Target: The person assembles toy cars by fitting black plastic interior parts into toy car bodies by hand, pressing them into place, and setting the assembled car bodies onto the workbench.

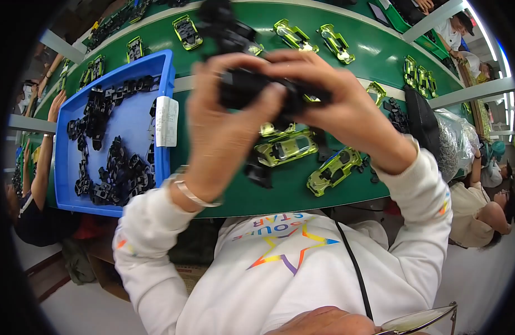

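Straight ahead of the left hand [221, 114], a blurred dark object [227, 28] blocks the way across the counter [380, 47]. Farther right, a wide open lane of green runs between the far car body [335, 43] and the three car shells [419, 76]. Leftward, the wall of the blue bin [167, 70] must be cleared from above; inside, bare bottom shows between the heaps of black pieces [123, 173], while a co-worker's hand [57, 105] is at its far-left corner. Below the right hand [338, 92], two lime car bodies [288, 148] crowd the near side, leaving a narrow free strip along the edge. The black bag [421, 118] and clear plastic wrap [457, 142] close off the right.
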A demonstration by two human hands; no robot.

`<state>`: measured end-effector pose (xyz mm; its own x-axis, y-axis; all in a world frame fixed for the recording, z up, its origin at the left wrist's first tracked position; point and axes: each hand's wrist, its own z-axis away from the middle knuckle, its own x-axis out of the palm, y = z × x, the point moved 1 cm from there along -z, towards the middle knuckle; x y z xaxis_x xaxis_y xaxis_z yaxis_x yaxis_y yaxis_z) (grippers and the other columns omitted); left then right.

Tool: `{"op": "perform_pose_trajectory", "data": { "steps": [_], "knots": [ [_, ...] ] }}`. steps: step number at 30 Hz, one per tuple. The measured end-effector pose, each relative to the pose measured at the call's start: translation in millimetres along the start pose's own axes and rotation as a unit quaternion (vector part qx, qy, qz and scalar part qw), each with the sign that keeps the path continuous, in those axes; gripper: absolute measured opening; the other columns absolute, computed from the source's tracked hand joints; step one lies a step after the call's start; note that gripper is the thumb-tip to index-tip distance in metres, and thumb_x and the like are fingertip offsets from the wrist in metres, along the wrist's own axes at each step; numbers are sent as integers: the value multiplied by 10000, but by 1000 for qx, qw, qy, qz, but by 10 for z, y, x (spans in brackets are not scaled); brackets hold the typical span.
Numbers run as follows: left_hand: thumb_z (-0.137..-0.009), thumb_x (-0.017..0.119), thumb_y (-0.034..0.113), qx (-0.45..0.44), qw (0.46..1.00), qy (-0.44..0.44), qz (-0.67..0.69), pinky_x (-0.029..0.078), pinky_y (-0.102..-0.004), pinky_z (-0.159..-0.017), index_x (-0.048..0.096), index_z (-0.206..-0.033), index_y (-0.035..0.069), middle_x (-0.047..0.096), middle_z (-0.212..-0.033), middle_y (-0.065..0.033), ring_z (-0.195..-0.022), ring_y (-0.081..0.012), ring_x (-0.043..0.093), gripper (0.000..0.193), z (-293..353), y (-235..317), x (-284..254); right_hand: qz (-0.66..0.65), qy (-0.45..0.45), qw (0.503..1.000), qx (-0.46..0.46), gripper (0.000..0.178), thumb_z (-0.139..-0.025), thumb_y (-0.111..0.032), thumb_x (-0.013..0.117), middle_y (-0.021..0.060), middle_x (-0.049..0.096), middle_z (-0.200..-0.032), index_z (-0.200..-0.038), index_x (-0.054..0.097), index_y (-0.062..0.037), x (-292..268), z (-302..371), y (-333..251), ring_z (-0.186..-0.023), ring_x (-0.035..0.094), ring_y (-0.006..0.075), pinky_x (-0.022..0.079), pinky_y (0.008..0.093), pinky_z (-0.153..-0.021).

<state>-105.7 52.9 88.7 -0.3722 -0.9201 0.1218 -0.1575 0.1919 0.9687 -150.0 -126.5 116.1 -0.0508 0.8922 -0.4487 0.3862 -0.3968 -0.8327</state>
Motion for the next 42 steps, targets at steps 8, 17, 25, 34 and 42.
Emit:
{"op": "perform_pose_trajectory", "data": {
  "steps": [8, 17, 25, 34, 42],
  "knots": [
    [-732, 832, 116, 57, 978, -119, -162, 457, -389, -900, 621, -1095, 99, 504, -1058, -138, -1010, -315, 526, 420, 213, -800, 1024, 20, 52, 992, 117, 557, -729, 117, 643, 128, 499, -1410, -1244, 662, -94, -476, 1200, 642, -1288, 519, 306, 428, 361, -1061],
    [-685, 895, 294, 5, 884, -331, -331, 324, -480, -1154, 532, -1376, 127, 321, -1527, -279, -1427, -454, 312, 798, 84, -605, 709, 209, -20, 969, 129, 387, -849, -100, 726, 94, 560, -1389, -1232, 676, -116, -683, 1171, 668, -1107, 595, 312, 486, 406, -946],
    [-868, 768, 182, -201, 968, -146, -31, 519, -291, -898, 591, -1309, 43, 666, -1204, -71, -1069, -165, 640, 495, -733, -484, 24, -6, 57, 952, 301, 330, -875, -34, 697, 98, 688, -960, -1191, 608, -5, -882, 1048, 751, -897, 686, 177, 535, 333, -771],
    [-788, 761, 463, -94, 891, 130, -425, 533, -466, -814, 686, -956, -64, 705, -964, -265, -914, -399, 694, 558, -2040, -2006, -378, -319, 165, 888, 288, 238, -994, -116, 583, 102, 651, -957, -1203, 541, -12, -768, 668, 910, -821, 684, 184, 559, 302, -718],
    [-978, 512, 291, -45, 980, 193, -34, 562, -472, -796, 561, -1124, 1, 677, -1076, -245, -900, -382, 695, 328, -2003, -2014, -265, -514, 182, 796, 263, 394, -1066, -306, 480, 80, 643, -1057, -1273, 563, 18, -654, 469, 1122, -870, 619, 184, 508, 296, -723]
  ]
}}
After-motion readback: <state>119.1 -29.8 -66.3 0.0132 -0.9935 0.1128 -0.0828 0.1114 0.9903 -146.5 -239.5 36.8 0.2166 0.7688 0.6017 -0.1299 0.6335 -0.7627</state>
